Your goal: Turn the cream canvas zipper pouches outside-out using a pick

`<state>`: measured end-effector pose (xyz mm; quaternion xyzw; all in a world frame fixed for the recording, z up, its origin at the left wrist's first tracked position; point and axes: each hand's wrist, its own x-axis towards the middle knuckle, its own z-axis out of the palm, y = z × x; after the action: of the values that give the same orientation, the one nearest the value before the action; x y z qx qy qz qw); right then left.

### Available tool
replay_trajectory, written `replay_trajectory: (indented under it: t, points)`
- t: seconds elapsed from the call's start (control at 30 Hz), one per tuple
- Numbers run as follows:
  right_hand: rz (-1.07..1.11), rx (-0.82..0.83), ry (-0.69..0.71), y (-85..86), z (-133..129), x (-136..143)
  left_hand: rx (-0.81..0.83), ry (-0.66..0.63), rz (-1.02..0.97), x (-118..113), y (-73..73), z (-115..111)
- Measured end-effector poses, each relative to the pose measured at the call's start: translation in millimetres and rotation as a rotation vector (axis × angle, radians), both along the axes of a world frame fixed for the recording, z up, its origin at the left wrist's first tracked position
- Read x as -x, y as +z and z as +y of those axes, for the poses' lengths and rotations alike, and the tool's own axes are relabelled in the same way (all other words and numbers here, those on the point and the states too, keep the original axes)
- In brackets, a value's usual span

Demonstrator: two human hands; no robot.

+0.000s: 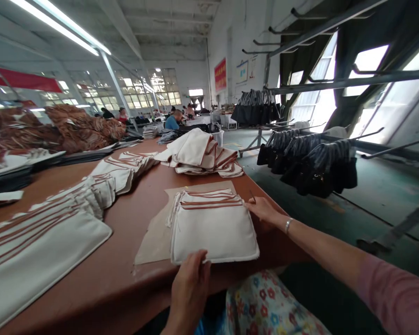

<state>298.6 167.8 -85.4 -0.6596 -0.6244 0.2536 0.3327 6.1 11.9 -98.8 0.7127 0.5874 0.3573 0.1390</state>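
A small stack of cream fabric panels with brown trim (214, 230) lies on a beige paper sheet (155, 239) near the front edge of the brown-covered table. At the stack's near edge is my left hand (192, 281), its fingers close together on the top panel's lower border. My right hand (263, 209) is at the upper right corner of the stack, fingers closed around a thin dark tool (252, 196), whose tip points up and away. What lies under the right fingertips is partly hidden.
Overlapping cream panels (56, 246) spread along the left, and a heaped pile of them (199, 151) sits behind the stack. Brown bundles (80, 128) lie at the far left. Racks of black bags (314, 163) stand right. A seated person (172, 121) is in the background.
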Motion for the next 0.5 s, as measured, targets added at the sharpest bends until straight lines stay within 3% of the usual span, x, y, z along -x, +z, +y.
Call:
replay_trajectory:
  t: [0.1,0.23,0.37,0.5]
  points:
    - [0.088,-0.001,0.010,-22.1,-26.4,2.9,-0.070,-0.116,0.214,-41.9,22.9,48.9]
    - [0.152,-0.101,-0.029,-33.7,-36.3,17.6,-0.085,-0.165,0.362,-91.4,44.4,108.1]
    - [0.165,-0.156,-0.014,-41.6,-40.0,18.4,-0.048,-0.206,0.456,-116.1,44.6,144.7]
    - [0.135,-0.158,0.049,-39.9,-41.0,4.2,-0.006,-0.192,0.529,-125.2,39.6,155.7]
